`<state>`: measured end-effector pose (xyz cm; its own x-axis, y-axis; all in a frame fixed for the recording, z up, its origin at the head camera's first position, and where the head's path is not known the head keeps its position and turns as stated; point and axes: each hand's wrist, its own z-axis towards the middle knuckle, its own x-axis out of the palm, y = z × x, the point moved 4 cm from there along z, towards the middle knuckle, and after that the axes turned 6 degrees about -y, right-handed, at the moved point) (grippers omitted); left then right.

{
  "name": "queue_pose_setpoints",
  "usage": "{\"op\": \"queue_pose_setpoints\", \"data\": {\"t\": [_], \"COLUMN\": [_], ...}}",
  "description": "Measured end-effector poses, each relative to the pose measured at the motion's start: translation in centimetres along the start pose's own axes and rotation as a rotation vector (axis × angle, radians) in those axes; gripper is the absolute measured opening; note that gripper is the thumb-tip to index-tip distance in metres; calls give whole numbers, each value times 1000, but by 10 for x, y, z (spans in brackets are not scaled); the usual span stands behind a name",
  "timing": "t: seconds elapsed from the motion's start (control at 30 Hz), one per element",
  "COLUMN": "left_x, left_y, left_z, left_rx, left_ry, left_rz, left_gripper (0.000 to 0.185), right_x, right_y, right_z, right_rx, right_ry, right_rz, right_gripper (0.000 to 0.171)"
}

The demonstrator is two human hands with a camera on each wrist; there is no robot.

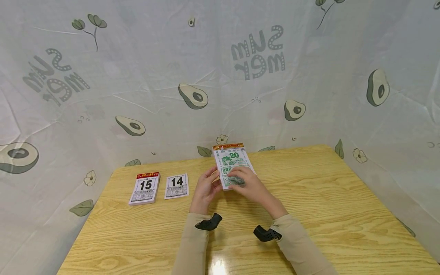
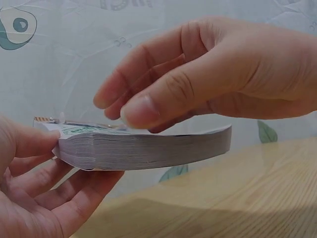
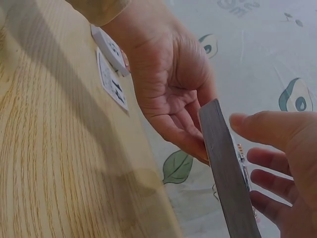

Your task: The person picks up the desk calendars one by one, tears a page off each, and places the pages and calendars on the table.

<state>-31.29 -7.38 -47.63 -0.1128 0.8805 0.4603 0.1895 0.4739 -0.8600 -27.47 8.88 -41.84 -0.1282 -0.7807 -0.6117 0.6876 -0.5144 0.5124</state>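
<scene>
A thick tear-off calendar (image 1: 231, 162), with a green 20 on its top page and a red-and-yellow header strip, is held up off the table. My left hand (image 1: 205, 190) grips it by its left edge, thumb on top and fingers underneath, as the left wrist view shows. Over its lower part hovers my right hand (image 1: 252, 186), fingers loosely bent and nothing between them. In the left wrist view, the thumb and fingertips of that hand (image 2: 213, 74) are close above the top page. The pad's sheet edges (image 3: 225, 163) face the right wrist camera.
To the left on the wooden table (image 1: 309, 206) lies another calendar pad (image 1: 145, 189) with a black 15 and a red header. Beside it is a loose sheet (image 1: 177, 186) marked 14. A pale printed curtain (image 1: 220, 57) hangs behind the table's back edge.
</scene>
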Motion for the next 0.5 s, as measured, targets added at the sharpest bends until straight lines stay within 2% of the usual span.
{"op": "queue_pose_setpoints", "data": {"t": [0.27, 0.5], "left_x": [0, 2], "left_y": [-1, -2], "left_z": [1, 0], "left_rx": [3, 11], "left_ry": [-6, 27], "left_rz": [-8, -10], "left_gripper": [42, 44], "right_x": [1, 0], "right_y": [0, -1], "right_z": [-1, -1], "right_rx": [0, 27], "right_ry": [19, 51], "right_rz": [-28, -16], "right_gripper": [33, 32]}}
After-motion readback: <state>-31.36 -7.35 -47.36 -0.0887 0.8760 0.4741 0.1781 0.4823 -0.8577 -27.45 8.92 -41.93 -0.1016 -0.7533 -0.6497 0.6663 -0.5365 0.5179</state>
